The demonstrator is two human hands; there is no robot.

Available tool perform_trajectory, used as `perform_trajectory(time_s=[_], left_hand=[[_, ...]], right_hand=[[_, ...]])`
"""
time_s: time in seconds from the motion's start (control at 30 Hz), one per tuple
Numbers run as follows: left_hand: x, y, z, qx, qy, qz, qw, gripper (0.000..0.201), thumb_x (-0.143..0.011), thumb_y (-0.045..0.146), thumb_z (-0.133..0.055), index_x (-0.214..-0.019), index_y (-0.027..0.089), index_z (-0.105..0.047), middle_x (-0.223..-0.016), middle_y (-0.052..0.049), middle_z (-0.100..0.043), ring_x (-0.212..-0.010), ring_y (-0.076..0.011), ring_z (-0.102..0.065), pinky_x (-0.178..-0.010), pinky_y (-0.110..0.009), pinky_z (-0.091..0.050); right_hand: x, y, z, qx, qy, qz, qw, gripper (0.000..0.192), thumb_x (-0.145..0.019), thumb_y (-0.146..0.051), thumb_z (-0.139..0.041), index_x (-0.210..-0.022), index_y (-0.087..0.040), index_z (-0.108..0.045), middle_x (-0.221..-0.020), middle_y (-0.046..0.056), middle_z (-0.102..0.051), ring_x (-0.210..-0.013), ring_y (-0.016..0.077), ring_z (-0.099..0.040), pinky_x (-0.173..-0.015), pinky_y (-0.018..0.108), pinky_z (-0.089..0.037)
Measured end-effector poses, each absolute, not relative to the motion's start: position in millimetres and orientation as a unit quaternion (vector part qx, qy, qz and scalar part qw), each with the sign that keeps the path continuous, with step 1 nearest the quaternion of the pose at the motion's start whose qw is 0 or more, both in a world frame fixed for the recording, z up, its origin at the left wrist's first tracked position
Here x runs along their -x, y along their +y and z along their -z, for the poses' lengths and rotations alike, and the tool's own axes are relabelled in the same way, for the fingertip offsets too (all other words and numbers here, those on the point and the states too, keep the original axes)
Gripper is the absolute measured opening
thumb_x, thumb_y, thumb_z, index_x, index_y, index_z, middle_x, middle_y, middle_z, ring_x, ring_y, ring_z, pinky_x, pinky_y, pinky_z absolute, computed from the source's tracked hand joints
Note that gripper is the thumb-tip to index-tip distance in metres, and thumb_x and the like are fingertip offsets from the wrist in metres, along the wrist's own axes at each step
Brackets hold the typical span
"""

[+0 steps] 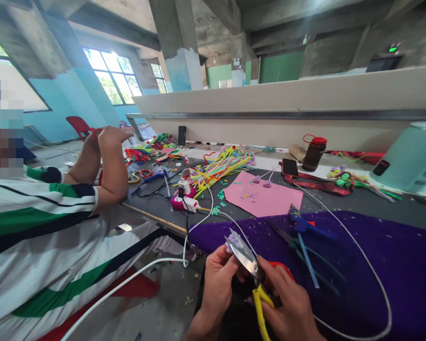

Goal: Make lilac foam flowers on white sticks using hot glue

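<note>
My left hand (216, 274) is closed, pinching a small light-purple fluffy craft piece (230, 242) between thumb and fingers. My right hand (287, 293) grips a pair of scissors (246, 258) with yellow and red handles. Their metal blades point up and left, slightly apart, and overlap the purple piece. Whether they touch it I cannot tell. Just beyond my hands, a pink sheet (270, 203) bears purple clippings and two purple fluffy clusters (267, 183) on thin stems. To the right lie a blue glue gun (310, 225) and dark-handled pliers (315, 260) on a purple cloth (369, 265).
A white cable (371, 265) loops across the cloth. A pink-and-white power strip (184, 203) sits left, near bundled colourful stems (220, 173). A dark bottle (314, 154), phone (289, 167) and pale green jug (404, 156) stand or lie behind. Another person (57, 203) sits at left.
</note>
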State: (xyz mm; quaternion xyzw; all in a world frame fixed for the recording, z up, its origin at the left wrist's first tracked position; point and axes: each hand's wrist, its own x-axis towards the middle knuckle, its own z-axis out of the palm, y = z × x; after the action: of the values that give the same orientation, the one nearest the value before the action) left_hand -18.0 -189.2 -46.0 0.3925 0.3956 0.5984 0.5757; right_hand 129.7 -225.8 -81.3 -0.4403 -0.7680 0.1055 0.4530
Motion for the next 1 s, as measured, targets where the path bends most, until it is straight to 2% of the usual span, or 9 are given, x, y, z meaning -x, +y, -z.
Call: perform_trajectory(time_s=[0.47, 0.67, 0.83, 1.0], left_hand=[[18.5, -189.1, 48.5, -0.398, 0.380, -0.601, 0.580, 0.014, -0.074, 0.027, -0.064, -0.070, 0.015, -0.064, -0.049, 0.004, -0.057, -0.041, -0.0057, -0.045, -0.039, -0.015, -0.037], [19.1, -190.0, 47.2, -0.401, 0.379, -0.601, 0.578, 0.017, -0.074, 0.026, -0.065, -0.063, 0.014, -0.061, -0.048, 0.004, -0.057, -0.040, -0.0054, -0.045, -0.039, -0.014, -0.037], [18.8, -190.9, 48.3, -0.397, 0.385, -0.594, 0.585, 0.016, -0.075, 0.028, -0.064, -0.067, 0.013, -0.063, -0.052, 0.001, -0.060, -0.042, -0.0060, -0.048, -0.039, -0.014, -0.038], [18.4, -191.1, 48.3, -0.385, 0.381, -0.598, 0.591, 0.015, -0.073, 0.027, -0.065, -0.067, 0.014, -0.064, -0.050, 0.002, -0.058, -0.041, -0.0056, -0.047, -0.039, -0.014, -0.037]], right_hand=[[-131.3, -225.1, 83.8, 0.431, -0.780, -0.125, 0.435, 0.062, -0.075, -0.016, -0.054, -0.133, -0.014, -0.034, -0.087, 0.009, -0.056, -0.069, 0.0174, -0.058, -0.059, 0.027, -0.052], [-131.6, -225.8, 79.0, 0.438, -0.781, -0.099, 0.435, 0.061, -0.071, -0.012, -0.053, -0.130, -0.014, -0.038, -0.090, 0.009, -0.056, -0.075, 0.0190, -0.059, -0.061, 0.028, -0.052], [-130.9, -224.8, 80.9, 0.440, -0.782, -0.109, 0.428, 0.063, -0.070, -0.013, -0.054, -0.130, -0.013, -0.037, -0.090, 0.009, -0.056, -0.073, 0.0184, -0.058, -0.060, 0.027, -0.051], [-132.2, -224.5, 86.4, 0.430, -0.788, -0.130, 0.421, 0.066, -0.069, -0.012, -0.054, -0.132, -0.013, -0.033, -0.090, 0.009, -0.055, -0.073, 0.0186, -0.058, -0.059, 0.027, -0.050]])
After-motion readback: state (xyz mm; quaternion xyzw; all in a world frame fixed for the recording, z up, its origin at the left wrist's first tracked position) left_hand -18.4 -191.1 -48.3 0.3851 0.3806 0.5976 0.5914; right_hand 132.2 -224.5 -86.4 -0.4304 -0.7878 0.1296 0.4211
